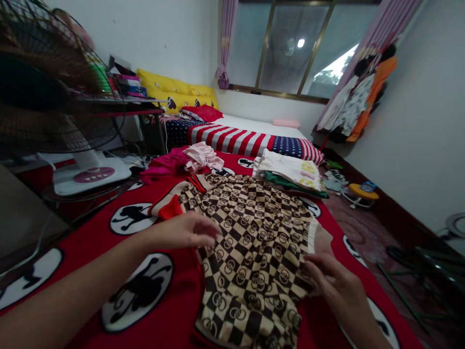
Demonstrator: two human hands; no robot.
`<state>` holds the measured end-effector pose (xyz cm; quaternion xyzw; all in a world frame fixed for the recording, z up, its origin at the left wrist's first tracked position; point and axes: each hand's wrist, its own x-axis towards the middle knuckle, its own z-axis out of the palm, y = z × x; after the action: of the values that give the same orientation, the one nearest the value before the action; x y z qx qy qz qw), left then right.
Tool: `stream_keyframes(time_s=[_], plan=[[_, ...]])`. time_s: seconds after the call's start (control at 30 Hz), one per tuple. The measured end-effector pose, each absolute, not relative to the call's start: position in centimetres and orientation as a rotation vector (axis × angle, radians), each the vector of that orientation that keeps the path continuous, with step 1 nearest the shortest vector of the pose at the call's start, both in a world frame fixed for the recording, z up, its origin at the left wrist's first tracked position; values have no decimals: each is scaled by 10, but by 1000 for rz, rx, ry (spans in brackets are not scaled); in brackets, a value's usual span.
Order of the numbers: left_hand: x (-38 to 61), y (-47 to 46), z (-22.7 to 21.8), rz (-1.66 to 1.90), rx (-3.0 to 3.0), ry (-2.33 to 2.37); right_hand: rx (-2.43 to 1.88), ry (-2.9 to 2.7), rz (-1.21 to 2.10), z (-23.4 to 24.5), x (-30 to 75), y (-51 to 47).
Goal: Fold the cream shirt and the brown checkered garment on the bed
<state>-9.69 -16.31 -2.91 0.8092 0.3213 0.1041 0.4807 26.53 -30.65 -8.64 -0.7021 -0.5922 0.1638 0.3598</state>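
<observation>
1. A checkered shirt (254, 242) in brown and beige is spread flat on a red blanket (174, 300) printed with black-and-white round patches, in the middle of the view and just in front of both hands.
2. The left hand (189, 230) is held loosely open, its fingers (210, 231) stretched out together and laid on the shirt's left edge, just below a red-trimmed sleeve.
3. The right hand (334, 283) is set at the shirt's right edge, just below the pale cuff of the other sleeve. Its fingers (310, 265) are bent slightly onto the cloth; whether the cloth is pinched cannot be told.
4. The 2 hands are kept well apart, with the shirt's body between them.
5. Beyond the shirt, a folded pile of clothes (290, 172) is seen on the right and a heap of pink clothes (189, 160) on the left.
6. A standing fan (54, 97) is seen at the far left.
</observation>
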Motion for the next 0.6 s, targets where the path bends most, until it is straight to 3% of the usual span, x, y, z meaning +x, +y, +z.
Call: stream_keyframes(time_s=[0.13, 0.33, 0.6], plan=[[-138, -117, -50, 696, 2264, 1557, -1909, -1560, -132, -110, 309, -308], [-165, -102, -77, 509, 2460, 1463, -2032, -1622, -11, -127, 310, -310], [-167, -118, -63, 339, 2449, 1400, -1991, -1635, 133, -120, 299, -310]])
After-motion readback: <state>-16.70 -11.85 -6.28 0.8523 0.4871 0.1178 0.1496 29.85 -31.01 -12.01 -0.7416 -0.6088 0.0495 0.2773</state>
